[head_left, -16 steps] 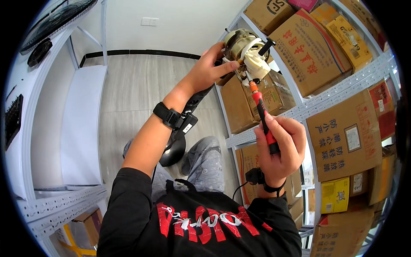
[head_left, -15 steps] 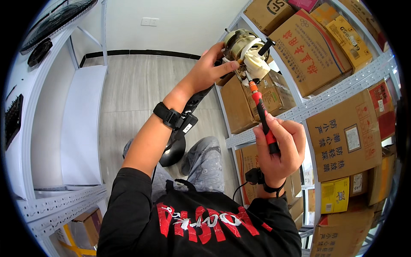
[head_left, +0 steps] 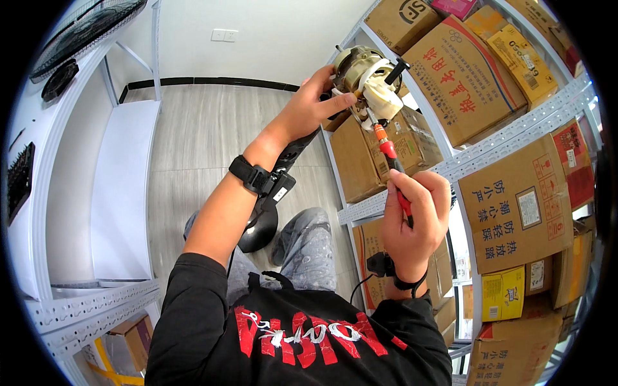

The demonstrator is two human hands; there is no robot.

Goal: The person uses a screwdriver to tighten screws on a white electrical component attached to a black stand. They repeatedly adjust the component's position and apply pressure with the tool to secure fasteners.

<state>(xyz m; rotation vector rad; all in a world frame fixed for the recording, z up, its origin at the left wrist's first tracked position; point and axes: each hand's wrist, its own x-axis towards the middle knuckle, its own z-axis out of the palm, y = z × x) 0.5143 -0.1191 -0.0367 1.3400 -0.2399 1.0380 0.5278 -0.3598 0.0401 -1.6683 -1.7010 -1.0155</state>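
An electric fan motor (head_left: 355, 69) with a white plastic gear housing (head_left: 384, 98) stands on top of a black fan stand (head_left: 295, 149). The stand's round base (head_left: 259, 230) rests on the floor by my knees. My left hand (head_left: 314, 106) is closed around the motor's left side, its thumb reaching across toward the white housing. In my right hand (head_left: 418, 209), thumb and fingers grip the handle of a red and black screwdriver (head_left: 387, 148). Its shaft points up to the lower side of the housing; exact tip contact is too small to tell.
At my right, a metal rack (head_left: 444, 167) holds several cardboard boxes (head_left: 515, 199), close to the motor and my right hand. On the left, a white shelf (head_left: 125, 193) stands along the floor, with a black fan grille (head_left: 87, 32) on its upper level. A white wall lies ahead.
My right hand's fingers have shifted on the screwdriver handle, and the hand has turned and moved slightly left. My left hand keeps its hold on the motor.
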